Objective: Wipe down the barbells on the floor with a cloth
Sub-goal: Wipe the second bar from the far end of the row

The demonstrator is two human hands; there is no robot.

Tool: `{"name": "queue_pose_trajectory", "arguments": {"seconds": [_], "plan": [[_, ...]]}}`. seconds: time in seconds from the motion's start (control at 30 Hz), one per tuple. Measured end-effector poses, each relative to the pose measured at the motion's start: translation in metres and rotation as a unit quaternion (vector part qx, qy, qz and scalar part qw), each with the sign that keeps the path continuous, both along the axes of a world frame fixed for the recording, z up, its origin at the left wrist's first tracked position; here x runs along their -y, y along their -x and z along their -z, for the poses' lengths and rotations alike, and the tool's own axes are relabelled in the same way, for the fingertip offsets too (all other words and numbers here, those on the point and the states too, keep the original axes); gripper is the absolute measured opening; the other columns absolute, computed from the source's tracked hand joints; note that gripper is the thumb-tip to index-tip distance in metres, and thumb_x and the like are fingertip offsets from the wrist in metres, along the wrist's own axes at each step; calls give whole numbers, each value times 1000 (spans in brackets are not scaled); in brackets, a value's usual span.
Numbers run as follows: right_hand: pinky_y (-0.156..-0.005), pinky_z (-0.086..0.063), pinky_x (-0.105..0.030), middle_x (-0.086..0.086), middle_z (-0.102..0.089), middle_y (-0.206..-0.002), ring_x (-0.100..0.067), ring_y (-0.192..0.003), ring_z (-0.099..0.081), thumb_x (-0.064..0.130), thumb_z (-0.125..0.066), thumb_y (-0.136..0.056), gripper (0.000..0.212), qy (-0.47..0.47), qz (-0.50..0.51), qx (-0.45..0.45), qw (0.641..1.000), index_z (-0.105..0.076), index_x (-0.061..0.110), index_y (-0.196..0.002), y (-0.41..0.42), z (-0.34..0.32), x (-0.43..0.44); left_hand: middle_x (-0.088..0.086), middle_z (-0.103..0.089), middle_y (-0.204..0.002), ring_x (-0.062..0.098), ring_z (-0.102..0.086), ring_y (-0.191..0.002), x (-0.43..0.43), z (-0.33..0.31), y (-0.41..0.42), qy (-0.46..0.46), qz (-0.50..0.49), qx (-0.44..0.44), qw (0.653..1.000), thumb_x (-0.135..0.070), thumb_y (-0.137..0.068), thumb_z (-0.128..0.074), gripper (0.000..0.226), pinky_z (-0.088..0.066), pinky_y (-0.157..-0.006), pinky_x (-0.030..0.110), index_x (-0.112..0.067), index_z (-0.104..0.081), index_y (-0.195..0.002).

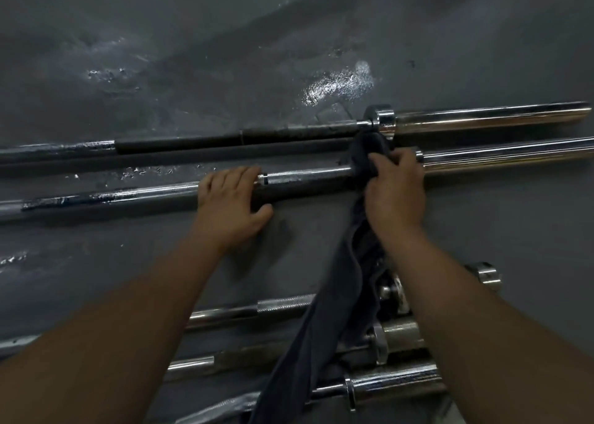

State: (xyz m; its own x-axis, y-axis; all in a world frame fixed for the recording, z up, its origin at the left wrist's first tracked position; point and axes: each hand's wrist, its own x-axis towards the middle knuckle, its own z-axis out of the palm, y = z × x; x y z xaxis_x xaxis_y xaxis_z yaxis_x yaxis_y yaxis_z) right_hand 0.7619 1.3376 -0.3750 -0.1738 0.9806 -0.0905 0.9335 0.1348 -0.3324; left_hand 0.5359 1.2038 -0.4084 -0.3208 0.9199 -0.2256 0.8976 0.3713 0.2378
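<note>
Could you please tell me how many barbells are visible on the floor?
5: far barbell, wiped barbell, then closer in upper barbell, middle barbell, lower barbell; the cloth may hide more.

Cloth point(324, 311) draped across floor barbells point(305, 179)

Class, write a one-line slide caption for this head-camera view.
Right hand grips a dark cloth wrapped round a barbell near its sleeve while the left hand rests on it.

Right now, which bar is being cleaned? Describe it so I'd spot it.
On the grey floor, find the farthest barbell. It is the next barbell this side: only it has the left hand on it and the right hand holding a dark cloth against it.
</note>
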Motion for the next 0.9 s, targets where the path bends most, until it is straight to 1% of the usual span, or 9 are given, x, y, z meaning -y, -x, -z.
{"name": "queue_pose_trajectory", "arguments": {"seconds": [0.07, 0.23, 0.3, 0.4, 0.5, 0.57, 0.63, 0.73, 0.9], "plan": [[-89, -47, -41, -11, -42, -142, -39, -115, -48, 10, -54, -86, 46, 5, 0, 1, 1000, -60, 25, -130, 16, -2, 8, 6, -55, -134, 29, -45, -124, -9, 1, -2, 2, -11, -11, 1000, -64, -70, -32, 82, -18, -110, 40, -22, -48, -139], [-88, -51, -43, -4, -40, -147, -37, -112, -50, 12, -55, -84, 52, 52, -206, -33, 977, -57, 31, -133, 62, 1, 61, 8, -56, -134, 30, -48, -124, 3, 0, -7, -24, -5, -11, 1000, -59, -67, -38, 84, -18, -109, 39, -18, -50, -139], [-91, -50, -44, -2, -38, -150, -39, -115, -51, 11, -51, -86, 51, 42, -133, -15, 990, -56, 32, -133, 32, 4, 36, 7, -56, -135, 28, -49, -123, 13, -5, -9, -44, 5, 17, 999, -55, -67, -39, 81, -22, -109, 39, -17, -52, -137], [-94, -46, -43, -3, -34, -154, -39, -121, -48, 9, -51, -89, 51, 44, 19, 38, 998, -53, 26, -138, -1, -1, 18, 4, -65, -113, 30, -55, -106, 11, -15, -19, -69, -69, 46, 994, -50, -68, -41, 62, -36, -96, 40, -21, -63, -118], [-96, -45, -41, -2, -32, -154, -36, -124, -44, 10, -53, -88, 53, 83, -121, 26, 989, -51, 26, -139, 34, -16, 63, 4, -60, -102, 31, -52, -98, 6, -21, -25, -40, -86, 51, 994, -49, -70, -41, 46, -39, -86, 40, -22, -60, -103], [-94, -47, -42, 0, -33, -153, -35, -122, -45, 14, -53, -89, 51, 103, -201, 20, 974, -51, 28, -138, 39, -17, 83, 9, -61, -112, 32, -53, -105, 18, -20, -26, -2, -35, 37, 999, -54, -72, -32, 62, -39, -92, 41, -19, -59, -116], [-92, -48, -44, -2, -36, -150, -37, -120, -47, 13, -50, -90, 48, 87, -141, 42, 985, -52, 28, -136, 14, -17, 67, 12, -59, -125, 33, -51, -114, 35, -19, -30, 35, 2, 17, 999, -57, -73, -25, 76, -34, -102, 42, -16, -53, -131], [-90, -48, -43, -5, -33, -151, -39, -121, -45, 14, -51, -93, 49, 87, 0, 106, 991, -48, 25, -141, -30, -20, 50, 11, -58, -128, 31, -51, -116, 45, -25, -41, 54, -5, 23, 998, -60, -71, -23, 82, -33, -104, 40, -15, -51, -133], [-89, -50, -42, -3, -34, -150, -36, -118, -48, 12, -52, -90, 51, 91, -159, 78, 980, -49, 26, -139, -9, -21, 101, 8, -60, -121, 29, -52, -111, 66, -39, -64, 31, -44, 38, 998, -47, -74, -43, 63, -39, -97, 39, -15, -55, -127]]}}
